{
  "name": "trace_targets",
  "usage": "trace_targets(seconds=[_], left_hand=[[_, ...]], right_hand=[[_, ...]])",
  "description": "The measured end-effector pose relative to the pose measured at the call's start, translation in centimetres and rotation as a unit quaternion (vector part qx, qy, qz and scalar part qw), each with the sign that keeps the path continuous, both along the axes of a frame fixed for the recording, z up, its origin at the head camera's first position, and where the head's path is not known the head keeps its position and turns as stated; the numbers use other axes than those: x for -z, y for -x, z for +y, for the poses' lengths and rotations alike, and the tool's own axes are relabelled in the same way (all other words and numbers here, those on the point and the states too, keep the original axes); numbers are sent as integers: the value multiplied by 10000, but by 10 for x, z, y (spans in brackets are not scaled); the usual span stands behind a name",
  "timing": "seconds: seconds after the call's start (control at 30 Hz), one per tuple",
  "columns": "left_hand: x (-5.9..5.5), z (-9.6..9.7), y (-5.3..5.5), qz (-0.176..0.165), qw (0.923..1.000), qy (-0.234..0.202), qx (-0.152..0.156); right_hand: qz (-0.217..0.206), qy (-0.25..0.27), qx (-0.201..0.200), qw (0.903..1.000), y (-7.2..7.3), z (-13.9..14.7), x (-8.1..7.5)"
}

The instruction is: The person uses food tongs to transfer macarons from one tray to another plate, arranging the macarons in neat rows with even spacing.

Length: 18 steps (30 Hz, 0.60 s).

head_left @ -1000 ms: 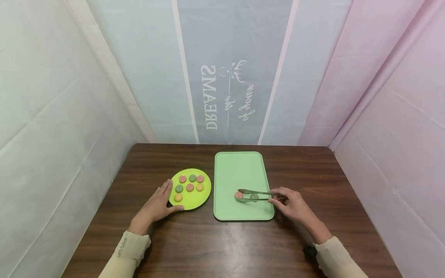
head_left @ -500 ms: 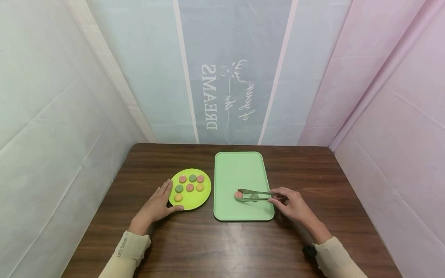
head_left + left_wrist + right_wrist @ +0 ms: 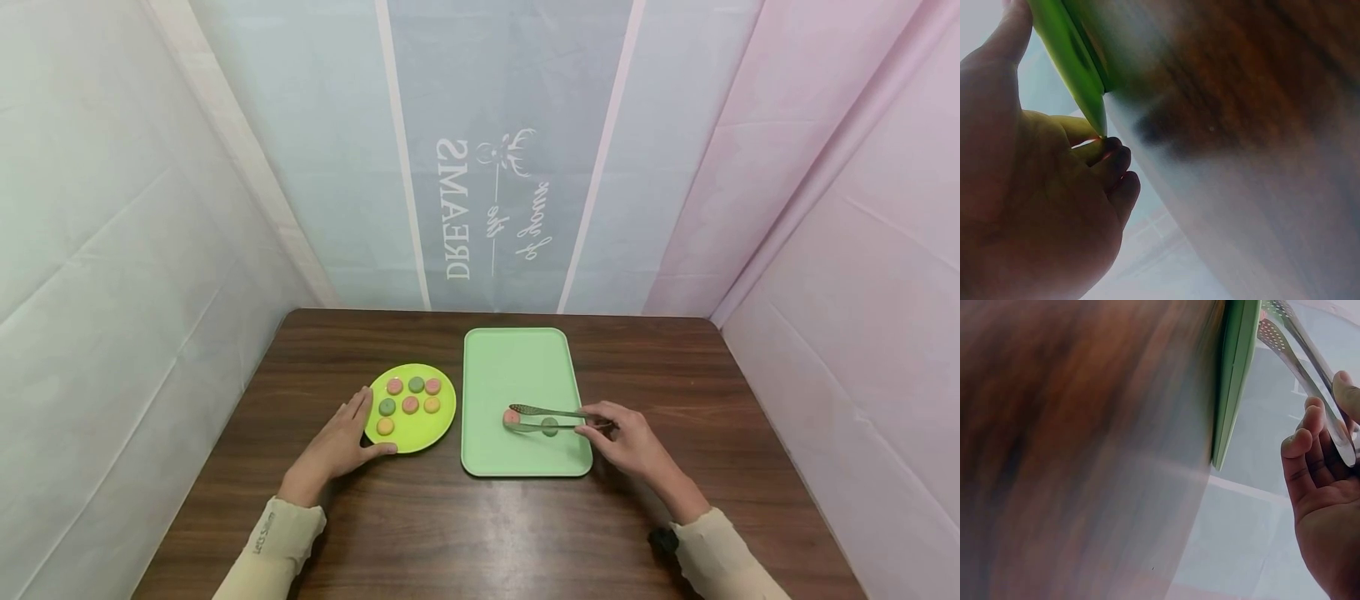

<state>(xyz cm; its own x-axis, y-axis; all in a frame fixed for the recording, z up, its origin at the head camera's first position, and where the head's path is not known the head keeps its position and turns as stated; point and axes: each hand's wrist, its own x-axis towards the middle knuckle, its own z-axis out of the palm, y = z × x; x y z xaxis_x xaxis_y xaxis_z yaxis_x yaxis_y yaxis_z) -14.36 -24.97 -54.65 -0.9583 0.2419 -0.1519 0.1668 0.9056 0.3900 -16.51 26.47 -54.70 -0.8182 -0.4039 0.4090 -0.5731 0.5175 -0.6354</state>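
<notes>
In the head view my left hand [image 3: 341, 442] rests at the left rim of a lime-green plate [image 3: 417, 437], its thumb and fingers spread along the edge. Several small macarons lie on the plate in pink, green and yellow. My right hand [image 3: 628, 437] holds metal tongs [image 3: 551, 412] between thumb and fingers, over a pale green tray [image 3: 513, 358]. The tongs' perforated tips straddle a pink macaron [image 3: 511, 416]. A green macaron [image 3: 550, 431] lies partly hidden under the tongs' arms. The right wrist view shows the tongs [image 3: 1310, 375] reaching over the tray's edge.
The plate and tray stand side by side on a dark wooden table [image 3: 465, 533], with a narrow gap between them. Pale fabric [image 3: 517, 83] with mirrored lettering hangs behind, and fabric walls flank both sides.
The tongs and the pink macaron at their tips have shifted slightly left and toward the back of the tray. My left hand and the plate have not moved.
</notes>
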Motion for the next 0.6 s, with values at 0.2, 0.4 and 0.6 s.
trace_targets(seconds=[0.2,0.4,0.6], left_hand=[[-2,0,0,-48,10000,-3,-12],[-4,0,0,-38,10000,4,-7],[-6,1,0,-75,10000,-15,-32]], right_hand=[[-26,-20,16,10000,1,-5,-2],[-80,48,-2,10000,3,-10,-5],[-121,111,12,9999,5,-14,-6]])
